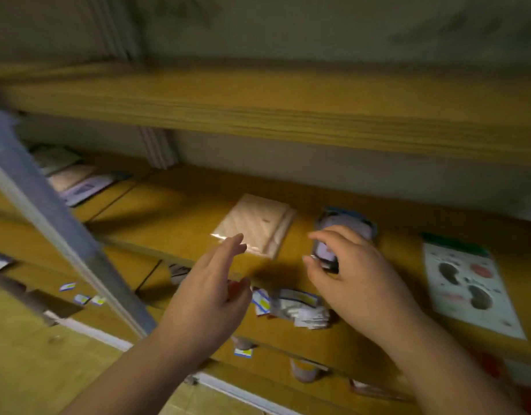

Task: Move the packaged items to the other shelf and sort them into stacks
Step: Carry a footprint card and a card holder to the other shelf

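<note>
Two bare hands reach over a yellow-brown wooden shelf (174, 211), the whole view smeared by motion. On its board lies a flat stack of pale pink packets (259, 224) in glossy clear film, square-edged and catching a glint at the near corner. Just right of it sits a lilac packaged item (346, 224) with a rounded, blue-edged top, and farther right a flat white card pack (467, 283) printed with dark insole shapes under a green header. A crumpled heap of small sachets (291, 304) lies on the lower board between the wrists. The right hand (352, 274) arches over the lilac item, fingers and thumb curled round its near end. The left hand (208, 290) hovers edge-on near the pink stack, fingers straight and together, holding nothing.
</note>
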`<state>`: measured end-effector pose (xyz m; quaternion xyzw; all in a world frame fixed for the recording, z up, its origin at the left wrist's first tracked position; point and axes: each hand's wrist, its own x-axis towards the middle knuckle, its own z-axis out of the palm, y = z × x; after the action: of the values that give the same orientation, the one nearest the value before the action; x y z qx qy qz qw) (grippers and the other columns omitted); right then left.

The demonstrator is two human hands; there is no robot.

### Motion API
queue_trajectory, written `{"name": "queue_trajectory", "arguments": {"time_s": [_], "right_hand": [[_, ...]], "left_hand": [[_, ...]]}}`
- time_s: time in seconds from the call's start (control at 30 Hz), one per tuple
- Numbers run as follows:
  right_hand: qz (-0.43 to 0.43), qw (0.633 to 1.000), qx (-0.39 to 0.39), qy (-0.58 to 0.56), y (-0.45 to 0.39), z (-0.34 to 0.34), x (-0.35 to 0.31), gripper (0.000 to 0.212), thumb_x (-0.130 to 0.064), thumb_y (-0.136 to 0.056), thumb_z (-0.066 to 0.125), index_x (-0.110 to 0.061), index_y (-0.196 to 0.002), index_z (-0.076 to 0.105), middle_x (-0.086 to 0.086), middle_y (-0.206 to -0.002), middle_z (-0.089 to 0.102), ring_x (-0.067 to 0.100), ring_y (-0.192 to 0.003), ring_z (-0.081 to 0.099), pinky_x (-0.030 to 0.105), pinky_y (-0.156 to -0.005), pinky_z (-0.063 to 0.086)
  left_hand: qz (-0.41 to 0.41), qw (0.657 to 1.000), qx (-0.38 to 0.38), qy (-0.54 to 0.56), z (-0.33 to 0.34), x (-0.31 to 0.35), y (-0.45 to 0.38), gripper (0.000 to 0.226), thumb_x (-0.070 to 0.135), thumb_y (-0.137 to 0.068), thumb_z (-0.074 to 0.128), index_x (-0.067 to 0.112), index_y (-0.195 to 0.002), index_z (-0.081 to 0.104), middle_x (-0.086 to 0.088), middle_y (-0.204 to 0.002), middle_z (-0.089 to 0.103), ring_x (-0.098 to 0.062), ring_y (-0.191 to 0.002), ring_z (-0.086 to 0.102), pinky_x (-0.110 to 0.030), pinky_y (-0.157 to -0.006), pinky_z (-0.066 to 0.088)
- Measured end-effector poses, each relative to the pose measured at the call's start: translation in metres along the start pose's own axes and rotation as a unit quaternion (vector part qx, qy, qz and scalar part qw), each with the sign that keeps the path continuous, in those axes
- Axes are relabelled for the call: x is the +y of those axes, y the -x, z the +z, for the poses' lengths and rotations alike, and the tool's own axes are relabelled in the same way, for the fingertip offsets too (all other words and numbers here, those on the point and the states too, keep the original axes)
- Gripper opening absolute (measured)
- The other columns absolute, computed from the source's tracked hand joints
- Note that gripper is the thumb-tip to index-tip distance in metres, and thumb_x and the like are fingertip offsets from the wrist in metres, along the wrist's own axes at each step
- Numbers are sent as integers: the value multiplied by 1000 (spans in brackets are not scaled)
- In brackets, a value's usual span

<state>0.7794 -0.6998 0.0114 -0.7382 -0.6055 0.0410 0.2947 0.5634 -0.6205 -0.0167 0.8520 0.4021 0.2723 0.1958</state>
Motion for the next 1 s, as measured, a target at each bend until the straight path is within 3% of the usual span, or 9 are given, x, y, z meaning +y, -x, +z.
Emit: {"name": "queue_trajectory", "arguments": {"time_s": [0.07,0.13,0.37,0.47,0.63,0.83,1.0], "right_hand": [[-28,999,-5,-15,-14,28,-45,39,-43,-89,58,-25,-122,65,-6,-122,63,17,-111,58,35,-94,49],[-62,998,-19,-14,-26,62,-98,38,-43,-89,58,-27,-122,64,-9,-121,62,15,-111,58,34,-95,48],[-160,983,-87,-29,-52,183,-280,43,-51,-88,51,-33,-126,60,-17,-121,57,6,-112,50,25,-95,43],[-173,979,-98,-40,-60,221,-334,39,-47,-91,56,-32,-127,59,-15,-122,57,6,-113,51,26,-96,44],[-183,973,-134,-30,-83,266,-398,42,-47,-93,55,-31,-131,57,-14,-125,56,8,-118,50,29,-100,44],[-173,979,-103,-11,-134,313,-440,41,-45,-93,54,-32,-132,56,-12,-128,53,10,-120,47,31,-99,44],[-170,982,-68,-43,-188,358,-466,40,-44,-92,56,-29,-128,59,-11,-125,54,8,-115,48,25,-90,42]], "left_hand": [[-20,999,13,-27,-35,-37,15,63,29,-89,66,26,-146,41,11,-144,51,1,-131,41,4,-98,20],[-36,998,34,-49,-75,-78,33,61,26,-86,66,16,-143,49,4,-141,53,-9,-137,40,0,-105,17],[-111,984,108,-87,-199,-224,90,52,19,-84,71,14,-134,60,-7,-135,63,-19,-134,51,-30,-103,40],[-139,977,134,-88,-240,-273,111,53,16,-83,73,15,-134,60,-6,-134,63,-12,-132,48,-25,-102,39],[-171,972,137,-84,-289,-333,124,53,23,-88,67,19,-139,55,-1,-142,57,-12,-142,38,-30,-109,32],[-186,966,150,-100,-322,-394,99,56,33,-92,62,25,-145,47,7,-150,48,-8,-145,30,-26,-109,27],[-202,961,147,-119,-345,-444,57,59,37,-93,58,30,-149,41,12,-153,41,-6,-144,29,-27,-111,28]]}}
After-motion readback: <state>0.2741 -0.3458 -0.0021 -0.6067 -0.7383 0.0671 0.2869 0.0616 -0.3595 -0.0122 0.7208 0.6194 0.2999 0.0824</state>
